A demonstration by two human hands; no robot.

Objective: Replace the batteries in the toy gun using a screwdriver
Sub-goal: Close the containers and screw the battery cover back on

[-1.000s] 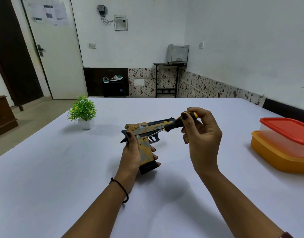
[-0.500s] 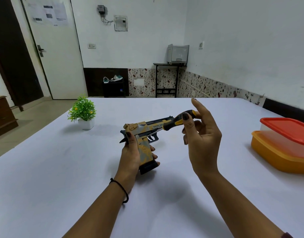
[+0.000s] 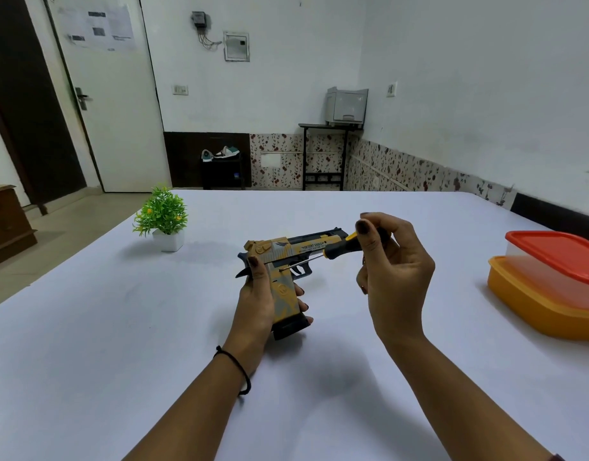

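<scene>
In the centre of the frame the left hand [image 3: 257, 306] is wrapped round the grip of the gun [image 3: 277, 251], barrel pointing right, over the white desk [image 3: 103, 327]. The right hand [image 3: 398, 277] pinches the screwdriver [image 3: 340, 250] by its black-and-yellow handle between thumb and fingers. The thin shaft slants down-left, its tip against the gun's side just above the grip. A potted plant [image 3: 161, 216] stands at middle left, and stacked tubs [image 3: 549, 304] sit at the right edge.

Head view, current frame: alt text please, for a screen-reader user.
Over a white table, the left hand grips a yellow toy gun by its handle while the right hand holds a screwdriver, tip against that handle. A potted plant stands left; stacked food containers right.
</scene>
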